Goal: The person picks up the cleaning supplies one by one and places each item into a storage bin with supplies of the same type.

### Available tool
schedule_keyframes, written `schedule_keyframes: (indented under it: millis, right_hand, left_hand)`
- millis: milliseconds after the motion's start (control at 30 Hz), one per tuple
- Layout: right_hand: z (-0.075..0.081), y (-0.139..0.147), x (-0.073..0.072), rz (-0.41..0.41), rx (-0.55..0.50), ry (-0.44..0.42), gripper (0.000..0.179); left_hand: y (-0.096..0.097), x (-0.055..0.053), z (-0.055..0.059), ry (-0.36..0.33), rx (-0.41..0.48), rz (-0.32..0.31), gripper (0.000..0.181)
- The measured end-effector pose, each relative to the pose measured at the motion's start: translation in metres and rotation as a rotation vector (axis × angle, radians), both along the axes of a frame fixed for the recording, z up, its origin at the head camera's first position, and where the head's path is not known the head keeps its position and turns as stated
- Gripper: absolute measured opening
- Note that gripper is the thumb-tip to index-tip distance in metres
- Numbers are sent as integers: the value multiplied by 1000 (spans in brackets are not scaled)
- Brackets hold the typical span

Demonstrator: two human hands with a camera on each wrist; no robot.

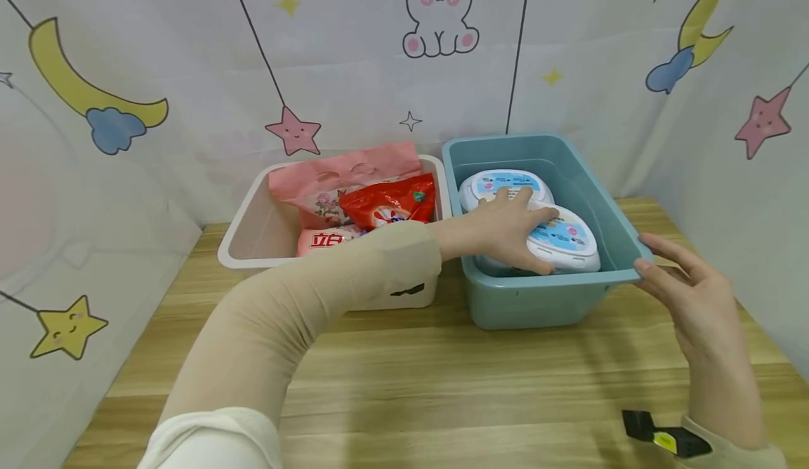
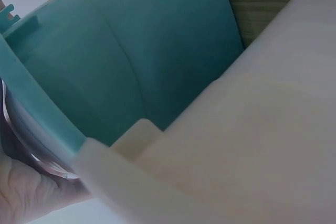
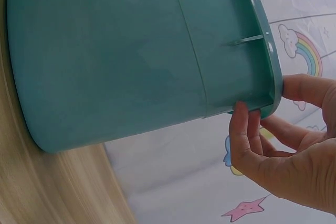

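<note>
A blue-green plastic bin (image 1: 531,304) stands at the right, holding two white oval tubs with blue labels, one tub (image 1: 505,182) behind the other tub (image 1: 571,234). My left hand (image 1: 505,230) reaches over the bin's left rim and rests on the front tub, fingers and thumb spread wide. In the left wrist view the bin's outer wall and my sleeve hide most of that hand. At the bin's front right corner, my right hand (image 1: 689,279) pinches the rim between thumb and fingers; the right wrist view shows this grip (image 3: 294,145) from below.
Left of the bin stands a white basin (image 1: 246,244) with a pink bag (image 1: 347,167), a red packet (image 1: 392,202) and another pink pack (image 1: 322,239) inside. Both containers sit on a wood-grain table (image 1: 411,385), before a printed cloth backdrop (image 1: 360,48). My left forearm crosses in front of the basin.
</note>
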State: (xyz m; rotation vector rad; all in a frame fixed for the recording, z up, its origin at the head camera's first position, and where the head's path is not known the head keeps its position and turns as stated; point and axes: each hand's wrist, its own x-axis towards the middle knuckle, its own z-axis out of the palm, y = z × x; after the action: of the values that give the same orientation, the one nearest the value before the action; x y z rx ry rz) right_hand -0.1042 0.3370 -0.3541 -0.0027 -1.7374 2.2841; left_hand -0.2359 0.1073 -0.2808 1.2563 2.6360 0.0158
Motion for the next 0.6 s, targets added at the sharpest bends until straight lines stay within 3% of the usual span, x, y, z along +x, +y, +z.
schedule_keyframes:
  millis: [600]
  right_hand:
    - [1, 0, 1, 2, 4, 2, 41]
  left_hand:
    - [4, -1, 0, 12, -72, -27, 82]
